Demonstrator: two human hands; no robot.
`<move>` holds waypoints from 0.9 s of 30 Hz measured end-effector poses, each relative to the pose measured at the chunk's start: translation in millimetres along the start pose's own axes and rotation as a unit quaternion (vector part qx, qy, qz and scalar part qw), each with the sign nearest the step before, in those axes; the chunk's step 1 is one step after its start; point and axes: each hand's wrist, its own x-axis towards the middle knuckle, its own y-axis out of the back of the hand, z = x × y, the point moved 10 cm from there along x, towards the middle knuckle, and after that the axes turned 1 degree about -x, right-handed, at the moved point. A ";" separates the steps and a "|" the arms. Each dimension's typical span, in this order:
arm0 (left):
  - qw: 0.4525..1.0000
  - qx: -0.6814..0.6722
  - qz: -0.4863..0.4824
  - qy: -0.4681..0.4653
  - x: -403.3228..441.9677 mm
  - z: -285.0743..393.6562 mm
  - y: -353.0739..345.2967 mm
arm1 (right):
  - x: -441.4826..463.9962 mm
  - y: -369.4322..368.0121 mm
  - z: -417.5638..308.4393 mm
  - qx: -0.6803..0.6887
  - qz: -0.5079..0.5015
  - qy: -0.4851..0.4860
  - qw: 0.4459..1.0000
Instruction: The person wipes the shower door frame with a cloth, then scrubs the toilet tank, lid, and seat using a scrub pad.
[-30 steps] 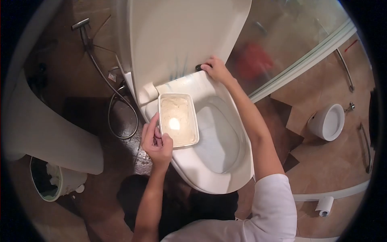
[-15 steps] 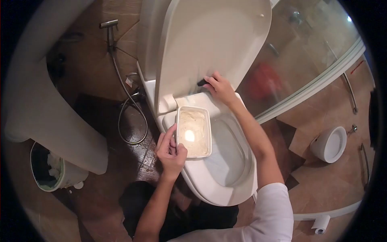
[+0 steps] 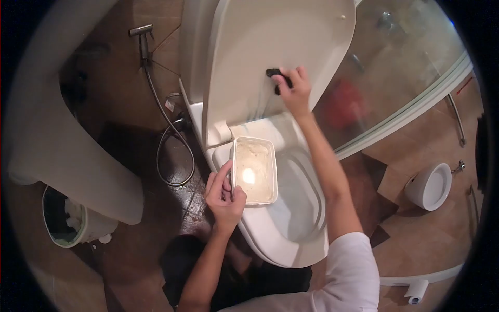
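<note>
Higher on the raised lid (image 3: 280, 31) than half a second ago, the right hand (image 3: 295, 91) has travelled up from beside the hinge edge, taking the small black object (image 3: 274, 73) with it. Meanwhile the left hand (image 3: 224, 203) and the white tub (image 3: 254, 156) have stayed over almost the same part of the seat.

As the head view shows it, the right hand is curled round the black object, which sticks out to the left of the thumb; whether it touches the lid cannot be told. Bluish streaks (image 3: 260, 101) mark the lid below and left of this hand. The left hand grasps the tub by its left side, thumb at the rim, so that the tub sits just right of the fingers, its inside facing up with a bright spot of light in it. Beyond the tub, farther right of the left hand, lies the toilet bowl (image 3: 299, 208).

Above and left of the left hand hangs a metal sprayer (image 3: 140, 30) with a looped hose (image 3: 191, 148); well to its left stands a bin (image 3: 96, 226). Right of the right hand, a blurred red thing (image 3: 347, 104) shows through a glass panel (image 3: 410, 67).
</note>
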 end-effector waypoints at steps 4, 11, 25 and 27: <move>1.000 -0.022 -0.006 0.008 1.9 -5.0 -4.0 | -28.0 -27.9 -44.1 0.036 -0.084 0.092 0.991; 1.000 0.010 -0.012 -0.005 7.8 1.5 -5.1 | -16.8 -34.5 -50.5 0.059 -0.058 0.031 0.996; 1.000 0.018 0.007 0.007 2.8 -0.6 -2.7 | -11.6 -3.4 30.6 0.079 0.065 -0.173 0.980; 1.000 0.018 0.008 0.022 3.1 -1.8 -3.9 | -22.1 -23.6 -36.9 0.068 -0.020 0.036 0.997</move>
